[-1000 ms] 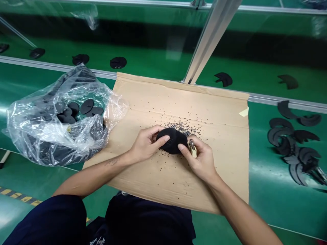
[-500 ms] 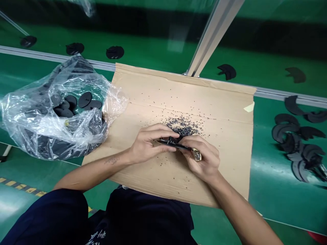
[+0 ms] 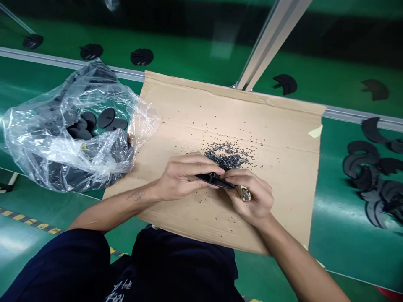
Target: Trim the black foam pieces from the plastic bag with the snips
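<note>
My left hand (image 3: pixel 182 176) pinches a black plastic disc (image 3: pixel 212 179) between thumb and fingers, above the cardboard sheet (image 3: pixel 176 218). The disc is seen nearly edge-on, tilted slightly. My right hand (image 3: pixel 252 195) is closed around a small tool (image 3: pixel 244 193) with a pale yellowish end that sticks out past the fingers. The tool's working end is hidden by the fingers and the disc. Right fingertips meet the disc's right edge. Just beyond both hands lies a heap of tiny black scraps (image 3: pixel 228 155), with more scattered over the cardboard.
On the left stands a clear plastic bag (image 3: pixel 40 142) with several black discs (image 3: pixel 106 118) inside. Curved black parts (image 3: pixel 362 161) are piled on the green table (image 3: pixel 340 235) at right. A metal post (image 3: pixel 267 46) rises behind the cardboard, beside a glossy panel with reflections.
The disc has tipped a little, so more of its face shows. Both hands keep their grips. The whole view has shifted slightly.
</note>
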Action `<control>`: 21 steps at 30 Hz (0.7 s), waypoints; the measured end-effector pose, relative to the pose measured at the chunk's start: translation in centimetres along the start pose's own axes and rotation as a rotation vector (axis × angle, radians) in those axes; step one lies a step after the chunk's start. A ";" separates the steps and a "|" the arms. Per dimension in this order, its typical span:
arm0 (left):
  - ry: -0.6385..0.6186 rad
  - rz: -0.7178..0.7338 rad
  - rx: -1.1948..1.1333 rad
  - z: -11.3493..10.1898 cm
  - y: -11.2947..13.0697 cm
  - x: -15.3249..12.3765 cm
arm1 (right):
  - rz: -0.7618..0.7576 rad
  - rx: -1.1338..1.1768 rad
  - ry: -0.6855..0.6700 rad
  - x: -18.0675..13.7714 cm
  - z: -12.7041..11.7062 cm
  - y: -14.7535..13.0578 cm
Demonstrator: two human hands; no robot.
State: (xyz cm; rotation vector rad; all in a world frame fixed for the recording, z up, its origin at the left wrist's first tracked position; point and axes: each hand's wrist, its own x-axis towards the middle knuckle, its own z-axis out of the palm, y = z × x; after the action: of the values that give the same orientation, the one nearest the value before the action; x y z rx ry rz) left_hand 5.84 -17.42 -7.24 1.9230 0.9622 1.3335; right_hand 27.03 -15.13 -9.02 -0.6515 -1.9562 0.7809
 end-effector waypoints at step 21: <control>-0.046 0.064 0.079 -0.3 0.0 0.0 | 0.004 0.022 -0.011 0.4 0.0 -0.2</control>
State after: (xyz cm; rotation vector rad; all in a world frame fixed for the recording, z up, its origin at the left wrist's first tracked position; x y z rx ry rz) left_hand 5.58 -17.42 -7.14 2.0509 0.9515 1.2986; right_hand 26.78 -14.96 -8.68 -0.6394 -1.9540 0.8087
